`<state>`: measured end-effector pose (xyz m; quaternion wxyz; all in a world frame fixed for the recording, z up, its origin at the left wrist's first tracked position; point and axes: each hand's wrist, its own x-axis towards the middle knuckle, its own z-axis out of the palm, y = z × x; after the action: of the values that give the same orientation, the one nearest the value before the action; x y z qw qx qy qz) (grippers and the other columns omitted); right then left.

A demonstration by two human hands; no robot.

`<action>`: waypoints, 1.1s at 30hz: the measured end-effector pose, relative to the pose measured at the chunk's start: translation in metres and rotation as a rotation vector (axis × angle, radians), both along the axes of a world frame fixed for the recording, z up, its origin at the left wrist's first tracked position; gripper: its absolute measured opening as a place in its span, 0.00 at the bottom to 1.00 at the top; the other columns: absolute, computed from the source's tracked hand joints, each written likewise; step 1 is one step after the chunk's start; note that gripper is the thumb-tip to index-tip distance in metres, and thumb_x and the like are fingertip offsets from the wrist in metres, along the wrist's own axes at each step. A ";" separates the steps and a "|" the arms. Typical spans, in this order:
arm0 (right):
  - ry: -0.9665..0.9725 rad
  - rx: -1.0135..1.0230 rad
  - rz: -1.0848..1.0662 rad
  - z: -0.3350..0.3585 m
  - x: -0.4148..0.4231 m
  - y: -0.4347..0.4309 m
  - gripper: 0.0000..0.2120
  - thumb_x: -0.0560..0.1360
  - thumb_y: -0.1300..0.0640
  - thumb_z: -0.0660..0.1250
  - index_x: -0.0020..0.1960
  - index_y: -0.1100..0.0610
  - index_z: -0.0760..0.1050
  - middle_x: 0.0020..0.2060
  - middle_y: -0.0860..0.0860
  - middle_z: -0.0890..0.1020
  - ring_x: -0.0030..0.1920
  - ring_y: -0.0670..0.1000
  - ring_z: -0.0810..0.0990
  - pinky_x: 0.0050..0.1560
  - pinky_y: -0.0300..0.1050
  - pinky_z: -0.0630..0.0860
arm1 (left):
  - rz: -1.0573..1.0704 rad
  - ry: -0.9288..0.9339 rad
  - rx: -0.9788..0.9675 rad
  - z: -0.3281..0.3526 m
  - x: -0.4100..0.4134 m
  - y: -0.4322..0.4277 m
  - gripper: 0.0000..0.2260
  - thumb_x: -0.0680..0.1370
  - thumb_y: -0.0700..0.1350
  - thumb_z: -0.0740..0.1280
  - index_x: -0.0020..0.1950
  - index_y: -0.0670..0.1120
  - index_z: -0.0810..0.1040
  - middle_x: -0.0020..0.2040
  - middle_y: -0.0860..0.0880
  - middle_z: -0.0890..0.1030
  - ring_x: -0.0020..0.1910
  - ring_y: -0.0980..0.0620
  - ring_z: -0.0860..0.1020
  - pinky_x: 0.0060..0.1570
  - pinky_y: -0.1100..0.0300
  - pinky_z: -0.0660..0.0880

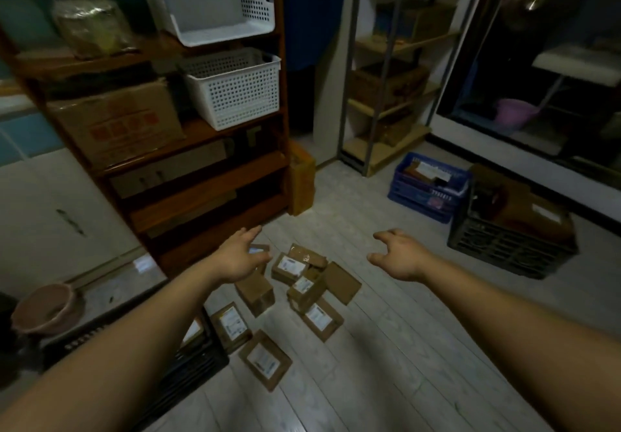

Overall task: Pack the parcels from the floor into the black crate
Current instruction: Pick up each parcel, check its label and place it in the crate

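Several small brown cardboard parcels point(304, 288) with white labels lie scattered on the grey floor between my arms. My left hand point(240, 256) hovers over the pile's far left edge, fingers spread and empty. My right hand point(400, 256) is held out to the right of the pile, fingers loosely curled, holding nothing. A black crate point(193, 361) stands under my left forearm, mostly hidden, with a labelled parcel showing inside it. A second black crate point(504, 250) stands far right with brown boxes in it.
A wooden shelf unit point(201, 169) with white baskets point(235, 88) and cartons lines the left. A blue crate point(426, 189) sits at the back right by a metal rack point(386, 95). A brown bowl point(47, 307) rests at the left.
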<state>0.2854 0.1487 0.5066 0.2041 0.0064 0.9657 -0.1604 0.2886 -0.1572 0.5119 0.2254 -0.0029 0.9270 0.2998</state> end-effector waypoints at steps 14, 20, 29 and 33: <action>-0.231 -0.006 0.038 -0.070 -0.148 -0.005 0.32 0.79 0.44 0.60 0.77 0.54 0.54 0.76 0.55 0.56 0.74 0.55 0.60 0.71 0.45 0.59 | 0.027 -0.124 -0.041 -0.080 -0.176 -0.007 0.31 0.79 0.53 0.62 0.77 0.48 0.53 0.78 0.45 0.52 0.76 0.44 0.53 0.74 0.49 0.55; -0.288 -0.033 0.089 -0.075 -0.206 -0.011 0.33 0.78 0.42 0.60 0.77 0.54 0.53 0.76 0.55 0.57 0.74 0.55 0.60 0.72 0.47 0.59 | 0.114 -0.150 0.054 -0.103 -0.210 0.005 0.18 0.78 0.49 0.64 0.67 0.47 0.68 0.66 0.46 0.68 0.61 0.49 0.69 0.58 0.58 0.70; -0.402 -0.097 0.371 -0.109 -0.297 -0.012 0.23 0.81 0.51 0.59 0.70 0.65 0.65 0.65 0.58 0.73 0.66 0.56 0.71 0.62 0.44 0.67 | 0.440 -0.258 0.116 -0.166 -0.199 0.041 0.32 0.77 0.54 0.65 0.76 0.46 0.55 0.76 0.47 0.53 0.74 0.47 0.58 0.72 0.54 0.58; -0.460 -0.159 0.528 -0.146 -0.339 0.009 0.12 0.81 0.51 0.59 0.63 0.50 0.68 0.59 0.46 0.73 0.51 0.44 0.73 0.54 0.39 0.71 | 0.715 -0.333 0.175 -0.200 -0.197 0.077 0.39 0.74 0.60 0.65 0.78 0.47 0.50 0.77 0.46 0.55 0.76 0.45 0.55 0.73 0.53 0.55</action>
<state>-0.0532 0.1581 0.3604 0.4504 -0.2233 0.8474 -0.1709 0.0920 -0.0805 0.3116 0.2536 -0.3546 0.7892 0.4326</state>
